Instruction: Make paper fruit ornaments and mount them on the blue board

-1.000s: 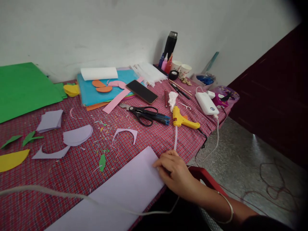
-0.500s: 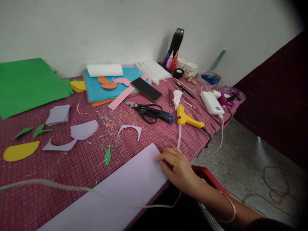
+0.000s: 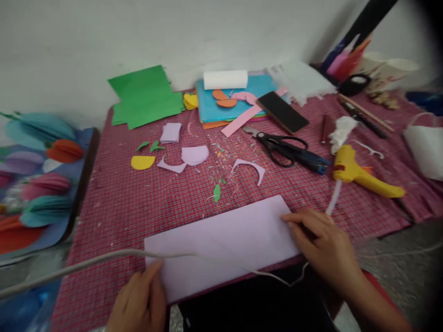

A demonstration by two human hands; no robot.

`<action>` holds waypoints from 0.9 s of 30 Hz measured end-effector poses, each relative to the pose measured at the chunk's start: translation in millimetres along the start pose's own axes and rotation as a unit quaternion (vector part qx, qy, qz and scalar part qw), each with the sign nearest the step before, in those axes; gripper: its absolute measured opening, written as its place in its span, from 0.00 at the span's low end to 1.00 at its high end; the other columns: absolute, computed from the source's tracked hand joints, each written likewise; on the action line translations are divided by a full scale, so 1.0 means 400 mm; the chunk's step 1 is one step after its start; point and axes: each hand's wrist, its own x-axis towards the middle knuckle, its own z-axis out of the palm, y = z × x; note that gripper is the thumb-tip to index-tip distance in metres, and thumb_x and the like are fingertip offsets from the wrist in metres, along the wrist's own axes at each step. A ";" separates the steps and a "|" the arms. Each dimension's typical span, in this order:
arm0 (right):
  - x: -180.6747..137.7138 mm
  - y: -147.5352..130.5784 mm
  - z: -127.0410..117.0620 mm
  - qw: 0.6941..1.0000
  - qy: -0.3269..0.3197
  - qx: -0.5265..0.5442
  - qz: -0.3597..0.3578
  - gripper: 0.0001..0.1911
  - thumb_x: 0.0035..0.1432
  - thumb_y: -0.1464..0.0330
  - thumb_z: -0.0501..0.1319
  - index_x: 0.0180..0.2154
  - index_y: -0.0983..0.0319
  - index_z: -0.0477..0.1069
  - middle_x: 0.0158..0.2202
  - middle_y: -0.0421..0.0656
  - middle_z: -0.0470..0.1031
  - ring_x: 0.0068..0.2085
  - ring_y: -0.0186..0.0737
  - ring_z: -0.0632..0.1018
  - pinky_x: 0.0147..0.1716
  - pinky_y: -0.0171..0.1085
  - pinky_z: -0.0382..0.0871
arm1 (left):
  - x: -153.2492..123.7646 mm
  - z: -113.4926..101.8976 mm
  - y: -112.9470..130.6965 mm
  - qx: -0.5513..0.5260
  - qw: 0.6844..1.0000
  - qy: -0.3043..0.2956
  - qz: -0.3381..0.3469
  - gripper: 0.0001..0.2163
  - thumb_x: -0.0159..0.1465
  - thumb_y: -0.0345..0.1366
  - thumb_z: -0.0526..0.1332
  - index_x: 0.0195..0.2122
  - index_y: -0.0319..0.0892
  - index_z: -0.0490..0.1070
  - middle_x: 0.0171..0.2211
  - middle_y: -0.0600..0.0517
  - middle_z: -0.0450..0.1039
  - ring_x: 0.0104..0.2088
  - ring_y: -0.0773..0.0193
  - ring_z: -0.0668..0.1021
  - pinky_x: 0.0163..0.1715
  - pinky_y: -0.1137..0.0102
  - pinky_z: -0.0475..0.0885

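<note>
So my right hand point(image 3: 327, 244) is at the 3 o'clock end of the lavender sheet point(image 3: 221, 235), thumb and forefinger right up at its edge. My left hand point(image 3: 136, 297) is down at about 8 o'clock, forefinger at the near-left corner. Honestly can't tell if either one is actually pinching it or just resting there. The sheet itself lies along the near edge of the table, right in front of me, with a white cord point(image 3: 131, 252) running across the view over it.

Going out from there: the yellow glue gun point(image 3: 346, 161) sits at 2 o'clock, its glue stick point(image 3: 333, 198) pointing down to my right knuckles, though I can't make out if they touch. Small green leaf point(image 3: 217, 193) just past the sheet at 12. Black-handled scissors point(image 3: 262, 137) and, beyond them, the phone point(image 3: 283, 113) at 1. Stack of lavender half-rounds point(image 3: 195, 155) at 11, yellow half-round point(image 3: 142, 162) at 10. Farther back, blue sheets point(image 3: 207, 108) at 12 with a white roll point(image 3: 224, 80) on top, green sheets point(image 3: 145, 99) at 11. All that's on a red checked cloth point(image 3: 114, 207).
</note>
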 end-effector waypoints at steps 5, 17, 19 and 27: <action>-0.002 0.006 0.003 1.000 -0.002 -0.013 -0.008 0.10 0.63 0.66 0.56 0.38 0.57 0.76 0.34 0.43 0.77 0.35 0.42 0.77 0.36 0.41 0.67 | 0.016 -0.013 0.000 0.051 0.994 0.006 0.092 0.10 0.66 0.33 0.56 0.47 0.45 0.72 0.35 0.54 0.80 0.32 0.64 0.81 0.36 0.70 0.73; -0.011 0.017 0.007 1.000 -0.010 0.002 0.006 0.09 0.63 0.65 0.57 0.38 0.56 0.76 0.35 0.42 0.76 0.36 0.43 0.75 0.38 0.43 0.67 | 0.023 -0.023 0.049 0.073 0.989 0.073 0.102 0.09 0.64 0.27 0.57 0.43 0.43 0.73 0.30 0.52 0.77 0.30 0.64 0.78 0.36 0.69 0.71; -0.012 0.017 0.009 1.000 -0.012 0.002 0.007 0.09 0.64 0.65 0.57 0.38 0.56 0.76 0.35 0.42 0.76 0.36 0.43 0.75 0.38 0.43 0.67 | 0.022 -0.019 0.045 0.073 0.989 0.077 0.102 0.09 0.64 0.28 0.56 0.42 0.44 0.74 0.30 0.53 0.78 0.30 0.64 0.79 0.37 0.69 0.71; -0.007 0.014 0.009 1.000 -0.010 0.001 0.002 0.09 0.63 0.65 0.57 0.38 0.56 0.76 0.34 0.42 0.76 0.35 0.43 0.76 0.36 0.42 0.67 | 0.026 -0.025 0.041 0.042 0.996 0.032 0.076 0.11 0.64 0.30 0.56 0.41 0.46 0.76 0.27 0.56 0.78 0.25 0.66 0.78 0.32 0.69 0.70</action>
